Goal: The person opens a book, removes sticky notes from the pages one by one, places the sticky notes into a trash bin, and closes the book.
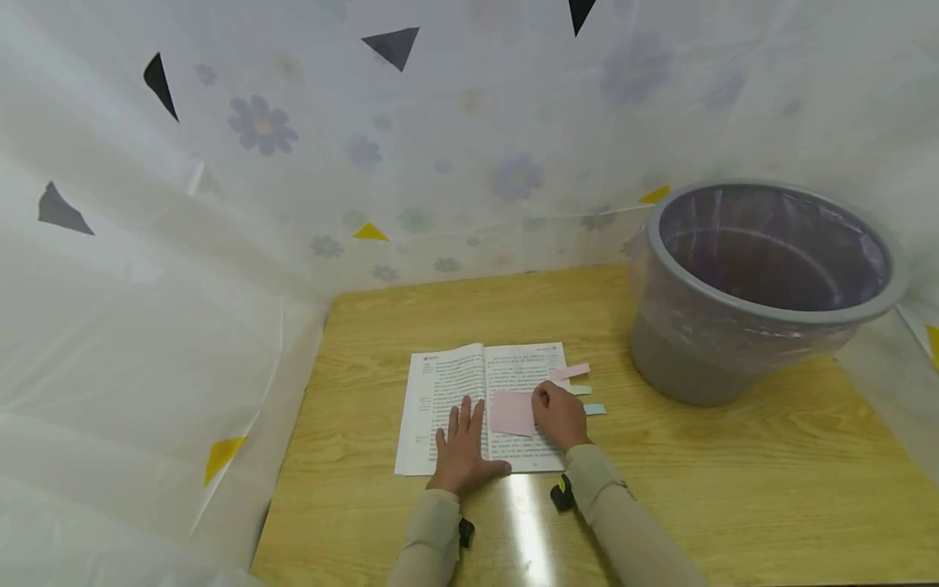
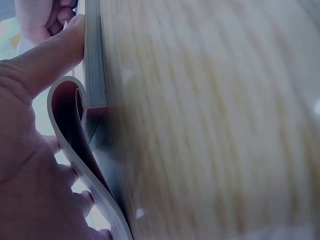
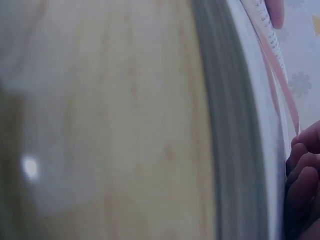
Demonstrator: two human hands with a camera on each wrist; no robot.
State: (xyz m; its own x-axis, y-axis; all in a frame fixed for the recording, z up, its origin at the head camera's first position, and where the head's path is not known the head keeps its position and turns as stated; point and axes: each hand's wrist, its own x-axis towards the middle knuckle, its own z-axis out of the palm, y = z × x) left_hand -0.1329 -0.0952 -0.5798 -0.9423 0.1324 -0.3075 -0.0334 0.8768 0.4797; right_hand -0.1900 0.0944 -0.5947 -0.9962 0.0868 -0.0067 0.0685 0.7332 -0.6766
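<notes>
An open book (image 1: 447,371) with printed pages lies on the wooden table. My left hand (image 1: 462,452) rests spread on its left page, thumb reaching across the lower part of the spine; the left wrist view shows the left hand (image 2: 25,125) over the book's curved lower edge. On the right page is a square pink sticky note (image 1: 511,412). My right hand (image 1: 561,414) pinches the note's right edge with curled fingers. Seen from the right wrist, the pink note (image 3: 284,90) rises off the page toward the fingertips of the right hand (image 3: 304,185).
Pink (image 1: 575,371), green (image 1: 579,390) and blue (image 1: 596,409) page tabs stick out from the book's right edge. A large grey bin (image 1: 682,359) with a clear plastic liner stands at the table's right. White patterned sheeting (image 1: 455,147) hangs behind and at the sides.
</notes>
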